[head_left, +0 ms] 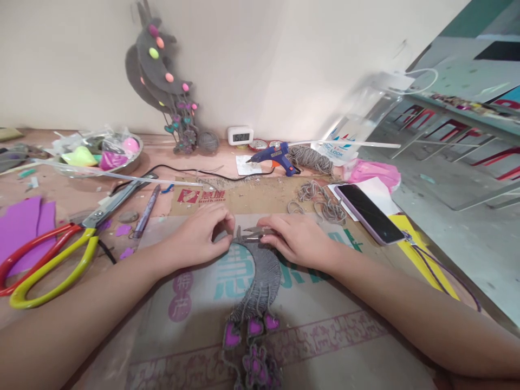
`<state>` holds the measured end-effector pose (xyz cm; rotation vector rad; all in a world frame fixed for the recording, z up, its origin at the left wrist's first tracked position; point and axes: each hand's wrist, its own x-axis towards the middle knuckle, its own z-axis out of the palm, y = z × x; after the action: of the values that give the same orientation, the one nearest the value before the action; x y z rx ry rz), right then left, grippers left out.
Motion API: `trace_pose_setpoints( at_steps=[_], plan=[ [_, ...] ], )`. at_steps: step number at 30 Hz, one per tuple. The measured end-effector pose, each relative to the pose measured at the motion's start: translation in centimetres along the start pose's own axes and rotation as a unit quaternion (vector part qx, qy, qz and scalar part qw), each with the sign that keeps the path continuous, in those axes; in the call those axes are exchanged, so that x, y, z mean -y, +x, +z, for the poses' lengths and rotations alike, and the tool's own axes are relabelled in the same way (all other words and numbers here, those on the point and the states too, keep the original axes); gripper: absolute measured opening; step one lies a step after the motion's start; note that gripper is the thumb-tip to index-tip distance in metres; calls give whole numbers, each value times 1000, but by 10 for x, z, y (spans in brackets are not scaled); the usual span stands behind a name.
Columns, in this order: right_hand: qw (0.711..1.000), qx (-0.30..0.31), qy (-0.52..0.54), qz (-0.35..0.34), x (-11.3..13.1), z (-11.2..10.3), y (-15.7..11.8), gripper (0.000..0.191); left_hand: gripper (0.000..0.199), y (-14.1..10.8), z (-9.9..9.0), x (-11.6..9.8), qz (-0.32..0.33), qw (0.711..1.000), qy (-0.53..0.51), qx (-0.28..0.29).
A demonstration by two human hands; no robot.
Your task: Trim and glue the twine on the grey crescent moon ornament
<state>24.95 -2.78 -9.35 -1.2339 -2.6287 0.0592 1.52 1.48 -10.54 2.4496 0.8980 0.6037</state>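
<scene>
L hand (215, 233) + R hand (294, 238) apart from each other, either side of upper tip of the yarn-wrapped grey crescent (267, 276). L thumb & fingertips close together at that tip; can't tell if they're pinching it. R fingers closed on a small metal tool (252, 236), pts toward L hand. Crescent lies on the printed sheet (162, 346), w/ purple hearts (232, 336) hanging off its lower end & a purple-grey flower cluster (258, 368) below those.

L of crescent: pen (147, 211), then big red/yel scissors (96, 216), purple sheets (46, 216) farthest out. R of crescent, a bit beyond: loose grey yarn (323, 203), then phone (369, 214). Beyond crescent, twd wall: blue glue gun (280, 157), wht digital clock (240, 135). Beyond & L of crescent: metal bowl (136, 161) w/ bright bits, plus a hanging decoration (158, 70) w/ colored balls vs. wall.
</scene>
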Motion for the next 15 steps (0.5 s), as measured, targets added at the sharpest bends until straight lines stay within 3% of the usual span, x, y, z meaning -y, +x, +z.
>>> trace_pose_setpoints(
  at_steps=[3,7,15],
  plan=[
    [998,14,-18,-53,-2,-1,1,27,10,1,-1,1,-16,1000,4,-3],
    [996,14,-49,-69,-5,-2,0,28,27,2,-5,3,-22,1000,19,3],
    [996,28,-58,-59,-8,1,0,28,8,2,-6,7,18,999,9,45]
  ],
)
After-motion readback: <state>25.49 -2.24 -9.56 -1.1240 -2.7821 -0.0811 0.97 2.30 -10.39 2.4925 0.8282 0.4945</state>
